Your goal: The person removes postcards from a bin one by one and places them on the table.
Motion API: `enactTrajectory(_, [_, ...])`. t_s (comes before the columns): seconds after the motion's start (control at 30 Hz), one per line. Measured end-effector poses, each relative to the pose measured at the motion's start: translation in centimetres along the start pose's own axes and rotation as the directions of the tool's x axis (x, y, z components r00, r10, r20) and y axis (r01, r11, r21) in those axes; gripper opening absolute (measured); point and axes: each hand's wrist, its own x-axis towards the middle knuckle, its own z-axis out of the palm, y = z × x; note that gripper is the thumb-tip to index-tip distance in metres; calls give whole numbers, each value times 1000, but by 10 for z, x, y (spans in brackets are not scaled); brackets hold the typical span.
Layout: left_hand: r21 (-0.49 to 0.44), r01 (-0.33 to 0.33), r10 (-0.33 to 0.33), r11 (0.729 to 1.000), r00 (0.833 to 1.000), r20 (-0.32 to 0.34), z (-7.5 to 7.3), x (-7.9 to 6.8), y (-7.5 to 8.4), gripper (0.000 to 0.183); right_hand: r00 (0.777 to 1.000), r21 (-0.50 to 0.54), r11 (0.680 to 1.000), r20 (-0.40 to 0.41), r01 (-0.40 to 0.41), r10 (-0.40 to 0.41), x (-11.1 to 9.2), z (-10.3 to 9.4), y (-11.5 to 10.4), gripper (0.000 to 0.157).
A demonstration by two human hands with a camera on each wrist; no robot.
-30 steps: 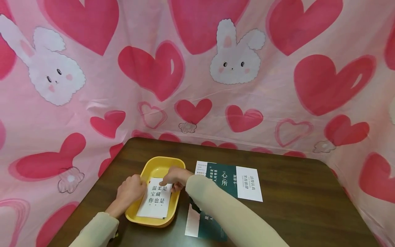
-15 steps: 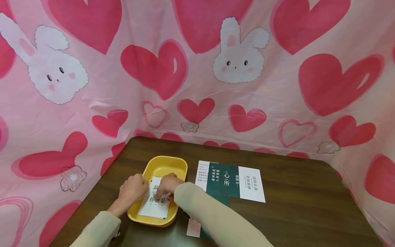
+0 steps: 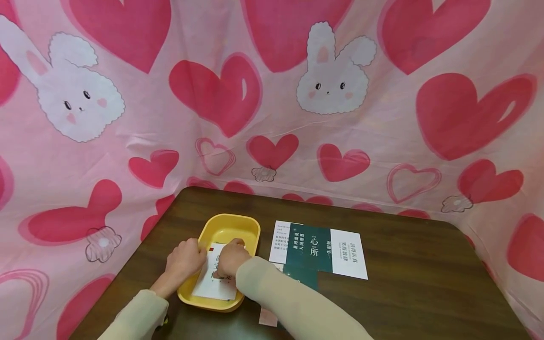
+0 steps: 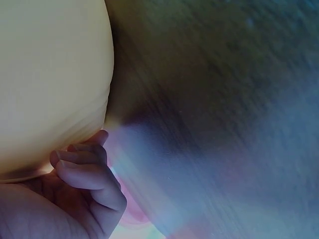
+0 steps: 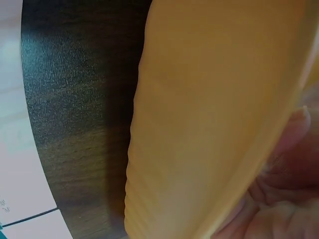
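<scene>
A yellow plastic tray sits on the left part of the table, with a stack of white printed cards inside. My left hand grips the tray's left rim; the left wrist view shows its curled fingers against the tray's outer wall. Reaching over the right rim, my right hand pinches the top white card, whose black lettering is partly covered by the fingers. A red mark shows at the stack's upper left. In the right wrist view, the tray wall hides much of the curled fingers.
Right of the tray, several green and white printed cards lie overlapping on the dark wooden table. My right sleeve covers part of them. A pink curtain with hearts and rabbits hangs behind and at the sides.
My right hand has moved from the stack's top right corner down over the lettering. The top card has shifted and tilted, exposing a red mark. My left hand keeps hold of the tray rim.
</scene>
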Motion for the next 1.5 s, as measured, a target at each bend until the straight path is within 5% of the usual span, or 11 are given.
enactTrajectory(0.23, [1,0,0,1000,1000,3,0,1,2,19,999,159,987,42,-18,12,9,1,9,94])
enactTrajectory(0.47, [-3,26,-26,1000,999,20,0,1,1,18,997,343,938,77,-47,22,11,-2,17,76])
enactTrajectory(0.8, [-3,14,-14,1000,1000,13,-1,3,2,18,999,432,901,-1,42,-46,4,-20,26,73])
enactTrajectory(1.17, [20,-8,8,1000,1000,-2,2,2,-4,23,992,466,878,-2,110,-124,-6,-31,21,30])
enactTrajectory(1.3, [15,-9,9,1000,1000,1,3,3,-5,23,989,505,853,-9,134,-150,-9,-33,22,32])
enactTrajectory(1.5, [14,2,-2,1000,1000,10,3,3,-5,21,982,592,787,-48,175,-182,-13,-34,31,10])
